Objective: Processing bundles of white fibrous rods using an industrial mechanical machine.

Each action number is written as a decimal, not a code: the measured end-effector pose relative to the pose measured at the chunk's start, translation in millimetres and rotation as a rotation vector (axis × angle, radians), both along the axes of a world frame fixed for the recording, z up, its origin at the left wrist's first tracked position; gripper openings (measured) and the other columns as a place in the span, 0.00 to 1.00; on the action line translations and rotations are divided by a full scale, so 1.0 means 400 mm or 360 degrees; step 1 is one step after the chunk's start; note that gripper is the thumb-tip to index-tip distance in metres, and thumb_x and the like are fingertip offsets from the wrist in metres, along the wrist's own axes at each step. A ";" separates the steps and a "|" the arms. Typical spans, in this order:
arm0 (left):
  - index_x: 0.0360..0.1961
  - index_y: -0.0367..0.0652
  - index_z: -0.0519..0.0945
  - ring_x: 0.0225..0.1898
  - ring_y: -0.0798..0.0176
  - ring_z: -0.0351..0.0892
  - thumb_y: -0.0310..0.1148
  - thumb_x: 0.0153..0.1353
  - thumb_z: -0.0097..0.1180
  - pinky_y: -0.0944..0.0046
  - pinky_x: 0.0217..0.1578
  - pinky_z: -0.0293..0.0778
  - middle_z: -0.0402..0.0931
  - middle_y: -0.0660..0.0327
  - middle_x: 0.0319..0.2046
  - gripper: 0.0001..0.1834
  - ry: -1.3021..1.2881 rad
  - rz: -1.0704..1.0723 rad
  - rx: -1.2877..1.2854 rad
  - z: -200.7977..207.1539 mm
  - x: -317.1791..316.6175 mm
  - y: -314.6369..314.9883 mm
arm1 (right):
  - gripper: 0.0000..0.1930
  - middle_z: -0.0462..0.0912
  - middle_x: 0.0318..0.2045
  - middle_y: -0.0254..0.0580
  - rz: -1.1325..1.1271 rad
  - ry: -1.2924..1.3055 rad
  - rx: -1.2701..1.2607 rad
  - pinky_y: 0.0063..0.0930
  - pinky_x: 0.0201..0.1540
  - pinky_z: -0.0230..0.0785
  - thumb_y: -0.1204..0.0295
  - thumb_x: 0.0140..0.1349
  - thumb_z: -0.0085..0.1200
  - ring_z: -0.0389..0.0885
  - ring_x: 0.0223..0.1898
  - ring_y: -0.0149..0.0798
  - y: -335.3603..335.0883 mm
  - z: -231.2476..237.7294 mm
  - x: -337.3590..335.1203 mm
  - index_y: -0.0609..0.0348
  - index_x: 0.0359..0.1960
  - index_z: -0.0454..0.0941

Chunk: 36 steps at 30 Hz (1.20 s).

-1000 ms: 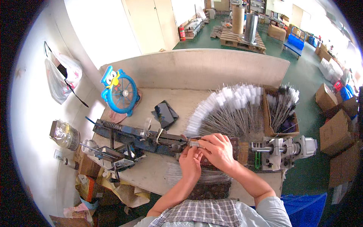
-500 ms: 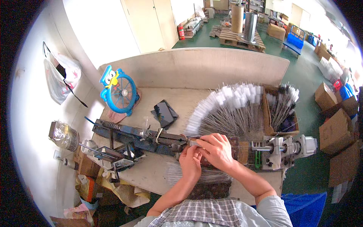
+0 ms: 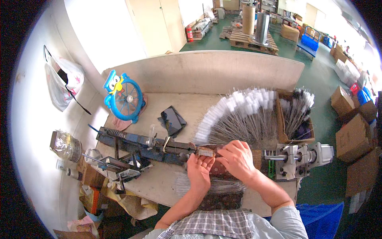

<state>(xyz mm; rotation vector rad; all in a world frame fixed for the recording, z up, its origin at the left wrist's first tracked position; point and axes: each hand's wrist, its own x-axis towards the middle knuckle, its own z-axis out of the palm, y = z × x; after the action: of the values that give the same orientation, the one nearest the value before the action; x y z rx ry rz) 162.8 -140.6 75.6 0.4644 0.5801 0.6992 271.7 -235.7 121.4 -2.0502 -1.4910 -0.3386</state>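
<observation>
Grip State, Below Frame Centre

The left hand [image 3: 200, 172] is curled closed on a small pale block [image 3: 206, 152] just below frame centre. The right hand [image 3: 238, 160], beside it, is bunched; its hold cannot be determined. Beyond, white-tipped brushes [image 3: 248, 104] fan out, right of centre.

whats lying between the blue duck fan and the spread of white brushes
In the head view, a dark flat rectangular item lies on the tabletop between the blue duck fan and the white brushes.
</observation>
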 end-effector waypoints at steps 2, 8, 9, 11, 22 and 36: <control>0.43 0.40 0.71 0.42 0.58 0.74 0.50 0.64 0.39 0.59 0.47 0.69 0.74 0.57 0.40 0.23 0.0020 0.0010 -0.0021 0.001 -0.009 -0.002 | 0.08 0.78 0.28 0.32 0.0023 -0.0015 -0.0076 0.33 0.42 0.63 0.68 0.45 0.59 0.74 0.37 0.36 -0.012 -0.010 -0.002 0.53 0.29 0.80; 0.48 0.39 0.68 0.48 0.58 0.72 0.56 0.65 0.33 0.60 0.50 0.64 0.71 0.55 0.48 0.29 0.0132 -0.0225 0.0174 0.022 -0.018 -0.016 | 0.07 0.78 0.25 0.31 0.0083 0.0027 -0.0018 0.33 0.41 0.63 0.71 0.46 0.59 0.74 0.35 0.37 -0.038 -0.014 0.003 0.54 0.29 0.80; 0.49 0.39 0.67 0.49 0.58 0.71 0.56 0.65 0.34 0.60 0.50 0.63 0.71 0.55 0.49 0.29 0.0131 -0.0222 0.0204 0.023 -0.017 -0.017 | 0.07 0.78 0.25 0.31 0.0039 0.0064 -0.0012 0.33 0.41 0.63 0.71 0.46 0.59 0.74 0.35 0.37 -0.041 -0.012 0.009 0.54 0.29 0.80; 0.50 0.39 0.67 0.50 0.58 0.71 0.55 0.65 0.35 0.60 0.51 0.63 0.70 0.55 0.49 0.29 0.0174 -0.0270 0.0225 0.018 -0.021 -0.017 | 0.08 0.79 0.26 0.31 0.0125 0.0042 0.0077 0.32 0.41 0.63 0.71 0.46 0.59 0.74 0.36 0.36 -0.043 -0.007 0.021 0.54 0.30 0.80; 0.46 0.44 0.74 0.38 0.65 0.75 0.40 0.62 0.49 0.65 0.38 0.69 0.77 0.61 0.42 0.15 0.0683 0.0151 0.0259 -0.101 -0.257 0.117 | 0.06 0.76 0.25 0.40 0.0216 0.0412 -0.1052 0.40 0.28 0.73 0.70 0.48 0.53 0.80 0.28 0.46 -0.198 -0.182 -0.019 0.55 0.27 0.76; 0.36 0.46 0.76 0.33 0.69 0.73 0.38 0.56 0.51 0.70 0.31 0.68 0.75 0.66 0.30 0.10 0.1021 0.1134 0.0445 -0.210 -0.780 0.498 | 0.08 0.77 0.29 0.42 0.0099 0.0545 -0.1037 0.41 0.32 0.73 0.65 0.54 0.50 0.79 0.33 0.45 -0.185 -0.137 -0.015 0.54 0.27 0.78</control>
<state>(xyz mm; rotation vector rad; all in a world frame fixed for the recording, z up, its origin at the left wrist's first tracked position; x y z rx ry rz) -149.1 58.8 -8.3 0.7620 1.2932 1.3348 265.8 -309.8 66.4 -2.3708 -1.5658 0.5745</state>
